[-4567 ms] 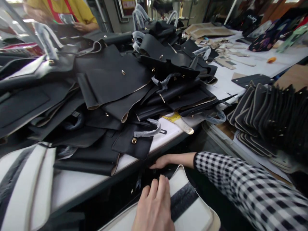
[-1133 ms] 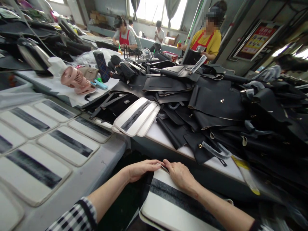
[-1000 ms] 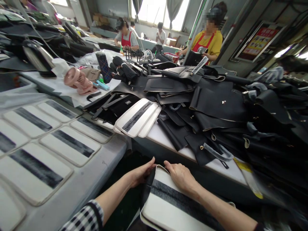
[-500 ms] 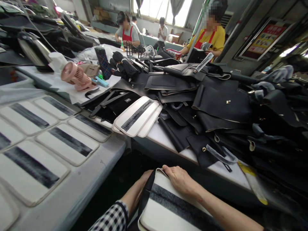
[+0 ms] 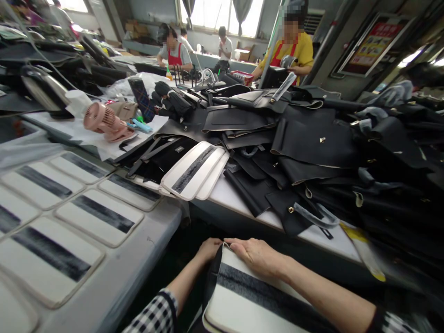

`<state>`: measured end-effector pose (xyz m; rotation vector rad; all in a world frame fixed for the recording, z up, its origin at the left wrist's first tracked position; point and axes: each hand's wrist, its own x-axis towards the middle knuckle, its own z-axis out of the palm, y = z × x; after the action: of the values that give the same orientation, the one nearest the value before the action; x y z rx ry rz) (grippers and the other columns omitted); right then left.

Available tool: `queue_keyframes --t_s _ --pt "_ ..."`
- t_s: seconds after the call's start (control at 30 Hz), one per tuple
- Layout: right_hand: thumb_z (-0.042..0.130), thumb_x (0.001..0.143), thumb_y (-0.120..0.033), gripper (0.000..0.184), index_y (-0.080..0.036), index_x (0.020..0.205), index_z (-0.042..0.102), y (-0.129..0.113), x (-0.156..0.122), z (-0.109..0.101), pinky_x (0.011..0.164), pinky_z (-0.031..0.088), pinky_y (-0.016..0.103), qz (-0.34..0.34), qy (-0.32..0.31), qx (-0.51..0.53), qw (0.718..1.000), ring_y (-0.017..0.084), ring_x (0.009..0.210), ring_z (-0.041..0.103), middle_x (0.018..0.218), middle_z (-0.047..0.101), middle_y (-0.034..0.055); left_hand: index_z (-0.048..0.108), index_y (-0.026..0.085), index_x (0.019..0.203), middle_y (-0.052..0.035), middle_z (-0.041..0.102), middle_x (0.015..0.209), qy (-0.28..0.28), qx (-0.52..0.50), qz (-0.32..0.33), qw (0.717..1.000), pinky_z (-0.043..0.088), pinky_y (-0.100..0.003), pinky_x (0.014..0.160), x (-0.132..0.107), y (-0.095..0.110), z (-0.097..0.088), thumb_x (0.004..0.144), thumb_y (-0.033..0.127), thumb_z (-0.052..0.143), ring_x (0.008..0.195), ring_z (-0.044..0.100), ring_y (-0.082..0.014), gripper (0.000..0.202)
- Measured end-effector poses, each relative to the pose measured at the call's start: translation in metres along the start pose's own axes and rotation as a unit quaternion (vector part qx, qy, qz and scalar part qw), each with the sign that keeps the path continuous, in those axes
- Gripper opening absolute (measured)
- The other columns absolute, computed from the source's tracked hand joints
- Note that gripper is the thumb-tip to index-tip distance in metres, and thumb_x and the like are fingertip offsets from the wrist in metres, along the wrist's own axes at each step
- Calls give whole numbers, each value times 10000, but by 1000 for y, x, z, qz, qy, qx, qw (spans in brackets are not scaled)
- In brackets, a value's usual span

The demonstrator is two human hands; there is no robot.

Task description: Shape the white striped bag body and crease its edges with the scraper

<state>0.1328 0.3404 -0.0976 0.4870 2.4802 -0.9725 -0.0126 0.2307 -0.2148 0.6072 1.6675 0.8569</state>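
Observation:
In front of me at the bottom is a white rounded panel with a dark stripe (image 5: 256,289), and black leather (image 5: 209,280) runs along its left side. My right hand (image 5: 258,256) is closed over the panel's upper edge, thumb on the white face. At the same top corner my left hand (image 5: 210,249) pinches from the far left side, its fingertips meeting those of the right. The leather and the corner partly cover the left fingers. The lower part of the panel runs out of view.
Several similar striped panels (image 5: 100,212) lie on the grey table at left. A few more (image 5: 190,171) are stacked at the white table's edge, beside a heap of black leather pieces (image 5: 312,138). A pink fan (image 5: 104,121) and a kettle (image 5: 45,90) stand behind. Co-workers (image 5: 291,51) work farther back.
My left hand has risen to the panel's top corner, and its fingers now show beside the right hand's. The right hand has shifted slightly left along the edge. The view has turned slightly.

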Motion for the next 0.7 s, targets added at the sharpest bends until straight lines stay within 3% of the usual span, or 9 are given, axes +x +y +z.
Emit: queue_keyframes --t_s 0.07,0.13,0.23,0.3,0.43,0.57,0.7 --pt "175 1008 -543 551 -343 1462 415 2 -7 -3 954 453 557 9 -13 0 1000 377 1152 610 1331 613 105 605 159 720 22 524 629 -12 27 40 999 381 -273 614 -6 24 -14 842 641 562 632 505 -144 499" --pt "207 1001 -548 563 -312 1473 402 6 -15 -6 943 449 584 12 -23 11 1000 400 1153 601 1327 609 137 622 161 759 35 510 608 -68 46 82 993 334 -253 575 -12 51 -24 789 693 571 591 449 -123 535" --pt "243 997 -543 541 -317 1442 451 15 -28 -7 952 452 563 11 -24 41 999 382 1155 601 1310 622 120 600 155 713 45 518 615 -174 95 107 974 287 -228 538 -17 84 -29 618 615 773 581 407 -96 501" --pt "262 994 -552 537 -327 1445 445 22 -37 -7 975 444 543 15 -23 57 998 366 1185 586 1336 606 110 601 156 725 52 506 605 -225 133 97 960 268 -219 502 -17 98 -28 573 580 809 556 392 -90 496" --pt "311 988 -557 554 -310 1474 405 42 -58 -7 1047 397 487 19 -27 111 993 319 1263 534 1414 540 112 657 167 832 47 513 604 -278 201 61 937 295 -211 441 -13 110 -27 594 594 775 515 414 -101 503" --pt "371 980 -540 520 -338 1457 422 68 -86 -10 1091 358 443 39 -35 158 986 290 1306 495 1454 503 53 712 165 861 18 548 622 -279 247 45 927 401 -222 476 -13 114 -28 635 579 734 564 491 -131 472" --pt "396 977 -536 483 -389 1436 432 92 -118 -13 1067 382 454 78 -39 155 984 298 1276 526 1428 532 25 751 169 863 3 567 609 -281 287 32 915 422 -238 473 -13 117 -27 673 574 691 557 513 -150 451"
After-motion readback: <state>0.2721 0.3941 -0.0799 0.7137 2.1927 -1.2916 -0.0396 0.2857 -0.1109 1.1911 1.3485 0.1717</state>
